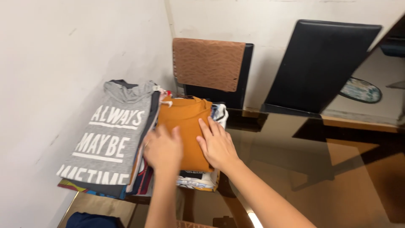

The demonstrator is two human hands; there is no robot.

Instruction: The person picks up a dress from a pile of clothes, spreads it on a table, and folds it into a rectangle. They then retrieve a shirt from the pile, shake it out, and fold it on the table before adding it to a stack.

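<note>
A folded orange garment point(185, 122) lies on top of a small stack of folded clothes point(202, 181) on a dark glass table point(337, 177). My left hand point(163, 148) rests flat on the orange garment's left side, fingers spread. My right hand point(217, 145) presses flat on its right side. Neither hand grips anything. To the left sits a taller stack of folded clothes, topped by a grey shirt with white lettering point(110, 135), right against the white wall.
Two black chairs stand at the table's far side; the nearer chair point(230, 90) has a brown patterned cloth point(207, 63) draped over its back, the other chair point(320, 63) is bare. A white wall point(50, 63) borders the left. A dark blue item point(90, 220) lies below the table edge.
</note>
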